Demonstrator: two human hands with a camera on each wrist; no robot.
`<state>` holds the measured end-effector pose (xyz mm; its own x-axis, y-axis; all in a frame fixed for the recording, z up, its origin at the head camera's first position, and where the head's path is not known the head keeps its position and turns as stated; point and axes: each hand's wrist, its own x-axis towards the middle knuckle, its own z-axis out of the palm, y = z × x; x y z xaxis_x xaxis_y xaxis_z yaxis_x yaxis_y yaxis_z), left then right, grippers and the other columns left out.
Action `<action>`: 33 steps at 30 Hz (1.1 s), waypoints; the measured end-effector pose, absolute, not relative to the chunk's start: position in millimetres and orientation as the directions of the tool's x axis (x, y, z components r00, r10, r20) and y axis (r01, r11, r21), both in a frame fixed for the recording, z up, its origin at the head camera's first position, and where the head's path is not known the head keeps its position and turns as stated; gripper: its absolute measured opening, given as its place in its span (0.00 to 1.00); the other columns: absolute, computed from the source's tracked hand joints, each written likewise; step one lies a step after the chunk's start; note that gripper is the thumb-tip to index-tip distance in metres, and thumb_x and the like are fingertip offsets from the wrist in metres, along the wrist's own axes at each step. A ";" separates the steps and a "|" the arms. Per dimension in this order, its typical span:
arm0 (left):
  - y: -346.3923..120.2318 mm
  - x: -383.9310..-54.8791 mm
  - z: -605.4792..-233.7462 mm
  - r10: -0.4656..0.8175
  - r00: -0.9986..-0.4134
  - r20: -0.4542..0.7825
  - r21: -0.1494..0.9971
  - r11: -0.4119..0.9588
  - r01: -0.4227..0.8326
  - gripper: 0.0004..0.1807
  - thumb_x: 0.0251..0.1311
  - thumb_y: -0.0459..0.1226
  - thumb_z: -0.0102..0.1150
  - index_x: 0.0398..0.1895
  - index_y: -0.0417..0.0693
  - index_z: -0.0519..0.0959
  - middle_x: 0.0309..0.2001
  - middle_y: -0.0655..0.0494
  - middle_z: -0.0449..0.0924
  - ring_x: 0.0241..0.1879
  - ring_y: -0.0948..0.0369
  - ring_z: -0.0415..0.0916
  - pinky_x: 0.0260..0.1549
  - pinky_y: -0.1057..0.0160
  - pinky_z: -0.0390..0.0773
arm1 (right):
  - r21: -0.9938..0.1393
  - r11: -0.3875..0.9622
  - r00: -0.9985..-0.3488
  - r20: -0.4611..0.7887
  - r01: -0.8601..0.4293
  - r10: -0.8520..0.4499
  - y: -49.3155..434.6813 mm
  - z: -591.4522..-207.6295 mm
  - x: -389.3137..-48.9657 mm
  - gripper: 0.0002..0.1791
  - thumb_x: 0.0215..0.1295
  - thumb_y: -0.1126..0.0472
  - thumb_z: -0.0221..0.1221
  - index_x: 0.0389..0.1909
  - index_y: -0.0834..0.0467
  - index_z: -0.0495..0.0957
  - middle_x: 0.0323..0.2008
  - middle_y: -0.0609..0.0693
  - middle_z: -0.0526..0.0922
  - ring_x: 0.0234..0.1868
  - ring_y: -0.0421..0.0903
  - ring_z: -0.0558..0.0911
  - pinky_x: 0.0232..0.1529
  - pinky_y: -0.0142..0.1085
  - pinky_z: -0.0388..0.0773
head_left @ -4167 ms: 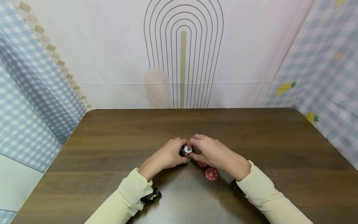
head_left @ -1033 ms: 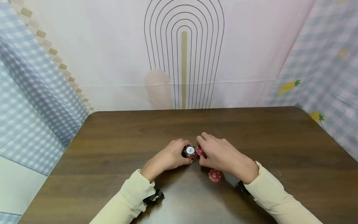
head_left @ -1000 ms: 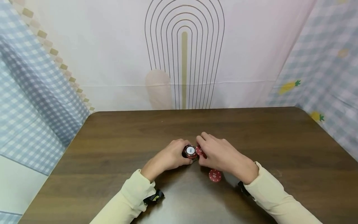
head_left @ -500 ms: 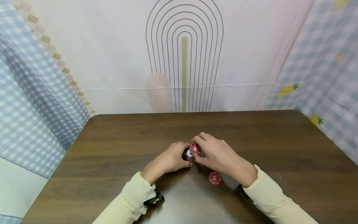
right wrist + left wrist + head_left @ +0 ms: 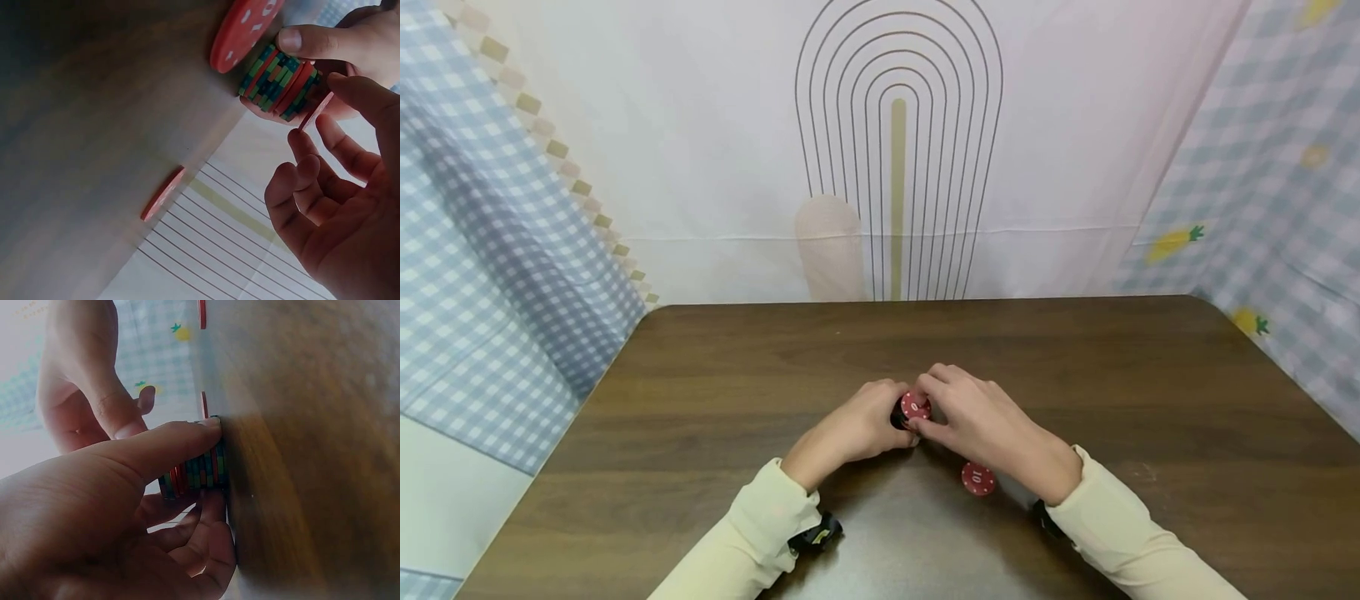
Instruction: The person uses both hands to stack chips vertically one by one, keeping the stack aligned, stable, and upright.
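My left hand grips an upright stack of poker chips, thumb on one side and fingers on the other. Black-and-green patterned chips alternate with red ones in it, as the left wrist view also shows. With thumb and fingertips, my right hand pinches a red poker chip over the top of the stack. In the right wrist view that chip is tilted, with a narrow gap between part of it and the stack's top.
A loose red chip marked 10 lies flat on the brown wooden table, nearer the body. Another red chip lies beyond the stack in the right wrist view, hidden behind my right hand from above. Patterned cloths hang behind and beside the table.
My right hand has carried the red chip leftward from beside the stack to over its top, covering the white-centred 100 chip. My left hand stays around the stack.
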<state>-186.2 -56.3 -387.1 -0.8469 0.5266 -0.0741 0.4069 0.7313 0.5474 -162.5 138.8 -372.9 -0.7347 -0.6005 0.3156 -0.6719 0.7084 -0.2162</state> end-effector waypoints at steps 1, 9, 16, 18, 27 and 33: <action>-56.1 -186.3 -387.0 0.527 -0.847 -0.076 0.547 0.732 0.406 0.16 0.55 0.37 0.78 0.43 0.46 0.81 0.39 0.54 0.80 0.43 0.57 0.77 0.47 0.55 0.79 | -0.213 0.707 -0.733 0.316 -0.674 -0.603 138.9 -373.6 -162.8 0.12 0.66 0.54 0.73 0.37 0.51 0.79 0.38 0.44 0.78 0.35 0.39 0.75 0.27 0.31 0.74; -54.1 -188.2 -387.5 0.539 -0.840 -0.066 0.544 0.725 0.422 0.15 0.54 0.37 0.79 0.40 0.49 0.81 0.38 0.56 0.79 0.42 0.57 0.76 0.46 0.56 0.78 | -0.210 0.694 -0.718 0.331 -0.688 -0.612 142.1 -378.1 -164.5 0.12 0.66 0.53 0.73 0.38 0.51 0.79 0.38 0.44 0.79 0.35 0.39 0.76 0.27 0.32 0.76; -55.0 -186.9 -386.2 0.536 -0.840 -0.077 0.555 0.723 0.411 0.18 0.56 0.36 0.77 0.48 0.46 0.83 0.42 0.54 0.81 0.45 0.56 0.77 0.48 0.54 0.79 | -0.191 0.716 -0.737 0.276 -0.671 -0.617 141.9 -376.7 -164.0 0.13 0.68 0.52 0.72 0.39 0.51 0.77 0.38 0.44 0.77 0.34 0.40 0.76 0.25 0.32 0.74; -55.3 -186.2 -386.4 0.536 -0.840 -0.082 0.559 0.723 0.407 0.19 0.56 0.36 0.77 0.50 0.46 0.83 0.42 0.53 0.81 0.45 0.57 0.77 0.49 0.55 0.79 | -0.185 0.722 -0.741 0.260 -0.667 -0.619 141.9 -376.1 -163.7 0.13 0.68 0.52 0.71 0.40 0.51 0.77 0.38 0.45 0.77 0.34 0.40 0.76 0.24 0.32 0.73; -56.7 -184.5 -387.5 0.529 -0.845 -0.076 0.566 0.721 0.400 0.16 0.55 0.36 0.77 0.44 0.47 0.82 0.40 0.53 0.79 0.41 0.57 0.76 0.45 0.54 0.79 | -0.212 0.707 -0.736 0.269 -0.674 -0.621 140.9 -374.1 -163.4 0.09 0.68 0.55 0.71 0.41 0.50 0.81 0.38 0.45 0.79 0.33 0.39 0.76 0.25 0.31 0.74; -56.4 -184.9 -386.5 0.537 -0.842 -0.062 0.572 0.710 0.411 0.16 0.55 0.36 0.77 0.44 0.46 0.82 0.39 0.53 0.79 0.40 0.58 0.76 0.44 0.55 0.79 | -0.199 0.711 -0.736 0.264 -0.674 -0.624 141.8 -371.7 -163.6 0.09 0.67 0.56 0.72 0.41 0.50 0.81 0.39 0.45 0.80 0.35 0.40 0.77 0.26 0.32 0.75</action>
